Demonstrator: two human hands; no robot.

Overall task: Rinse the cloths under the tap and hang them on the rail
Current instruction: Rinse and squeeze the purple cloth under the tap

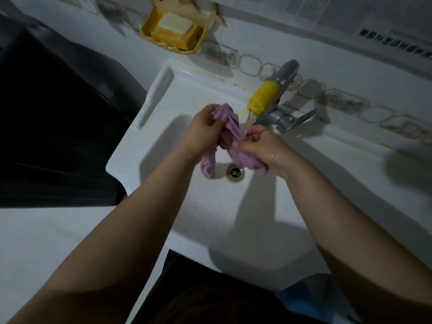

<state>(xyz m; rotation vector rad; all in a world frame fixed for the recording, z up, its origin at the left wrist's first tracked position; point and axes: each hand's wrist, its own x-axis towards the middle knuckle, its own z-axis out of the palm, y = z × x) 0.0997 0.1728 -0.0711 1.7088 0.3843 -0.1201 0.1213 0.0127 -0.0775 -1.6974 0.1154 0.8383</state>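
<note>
Purple cloth (230, 127): fuzzy terry, wet. Sink (154, 94): glossy white. Tap (286, 119): dull grey metal, yellow plastic-looking nozzle (263, 95).

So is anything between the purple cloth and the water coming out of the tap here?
Nothing visible. Both the left hand and the right hand grip the purple cloth over the sink, and the stream from the yellow-tipped tap falls right at the cloth's edge. No rail is in view.

Pretty dim shot overall, corners going dark. Light's coming from above and behind, so the arms are throwing hard shadows across the sink (233, 230). Wall tiles (339, 99) are smearing with motion blur, and the wide lens is bending the edges.
</note>
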